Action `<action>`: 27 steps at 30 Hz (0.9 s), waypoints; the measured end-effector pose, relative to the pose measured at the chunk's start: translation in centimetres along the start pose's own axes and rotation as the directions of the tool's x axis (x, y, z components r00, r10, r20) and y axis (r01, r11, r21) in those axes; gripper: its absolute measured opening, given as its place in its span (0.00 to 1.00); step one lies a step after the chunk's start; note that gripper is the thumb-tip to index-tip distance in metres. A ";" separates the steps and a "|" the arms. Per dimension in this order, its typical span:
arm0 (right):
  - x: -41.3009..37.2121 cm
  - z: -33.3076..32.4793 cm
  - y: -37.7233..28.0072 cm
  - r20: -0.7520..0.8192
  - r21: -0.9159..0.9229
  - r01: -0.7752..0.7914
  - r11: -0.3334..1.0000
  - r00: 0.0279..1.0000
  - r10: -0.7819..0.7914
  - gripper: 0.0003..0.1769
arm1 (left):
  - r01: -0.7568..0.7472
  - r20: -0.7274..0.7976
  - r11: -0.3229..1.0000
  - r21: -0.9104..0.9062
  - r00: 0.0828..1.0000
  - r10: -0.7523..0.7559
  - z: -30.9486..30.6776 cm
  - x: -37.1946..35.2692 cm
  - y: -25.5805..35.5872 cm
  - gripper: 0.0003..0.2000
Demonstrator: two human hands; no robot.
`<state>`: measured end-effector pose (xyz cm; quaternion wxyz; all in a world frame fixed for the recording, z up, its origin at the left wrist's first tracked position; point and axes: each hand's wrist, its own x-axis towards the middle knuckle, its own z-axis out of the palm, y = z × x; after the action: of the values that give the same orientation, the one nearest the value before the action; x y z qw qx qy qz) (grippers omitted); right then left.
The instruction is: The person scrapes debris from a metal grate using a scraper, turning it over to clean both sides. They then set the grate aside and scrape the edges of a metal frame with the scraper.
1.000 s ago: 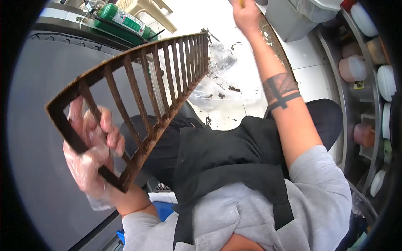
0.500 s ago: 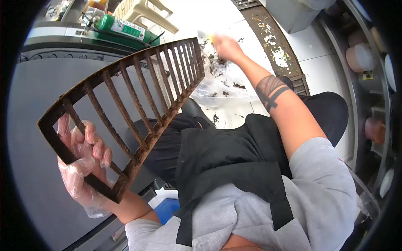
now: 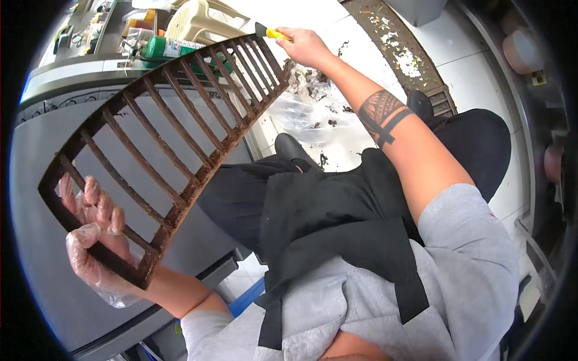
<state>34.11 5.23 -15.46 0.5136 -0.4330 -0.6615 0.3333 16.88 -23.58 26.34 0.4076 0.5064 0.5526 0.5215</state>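
Note:
My left hand [image 3: 93, 237], in a clear plastic glove, grips the near end of a long rusty metal grate [image 3: 165, 141] with several bars, held tilted above my lap. My right hand [image 3: 304, 45] holds a yellow-handled scraper [image 3: 269, 32] against the grate's far end. Below the far end a clear plastic bag [image 3: 304, 108] with dark scrapings lies on the white tiled floor.
A grey appliance surface [image 3: 66, 150] fills the left behind the grate. A green canister [image 3: 174, 47] and a beige plastic chair [image 3: 192, 21] stand at the top left. A dirty floor drain channel [image 3: 391, 42] runs at the top right. Shelves with containers line the right edge.
My right hand came down from the top of the view to the grate's far end with the scraper. The grate's near end and my left hand dropped lower left.

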 end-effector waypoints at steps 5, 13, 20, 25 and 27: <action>-1.7 -1.9 0.9 0.375 -0.294 -0.193 0.936 0.877 0.299 0.20 | 0.007 0.008 1.000 0.021 1.000 -0.007 0.3 -0.1 1.2 0.44; 0.9 -6.0 -1.7 0.512 -0.529 0.008 0.849 0.801 0.311 0.16 | 0.015 0.000 1.000 0.008 1.000 -0.015 0.6 0.2 0.5 0.43; -2.1 -2.5 1.9 0.462 -0.486 -0.108 0.867 0.811 0.360 0.17 | -0.024 0.073 0.998 0.050 0.997 0.020 0.1 0.0 1.1 0.42; -1.4 -3.4 2.0 0.365 -0.379 -0.200 0.904 0.865 0.344 0.18 | 0.003 0.043 1.000 0.020 0.999 -0.004 0.1 0.2 1.4 0.43; -1.4 -3.0 1.3 0.403 -0.190 -0.167 0.967 0.885 0.232 0.18 | 0.015 0.033 1.000 0.007 0.999 -0.016 0.1 0.1 1.4 0.43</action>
<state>37.45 4.50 -16.39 0.2875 -0.4540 -0.7317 0.4194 17.14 -23.52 27.76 0.4190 0.5120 0.5514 0.5081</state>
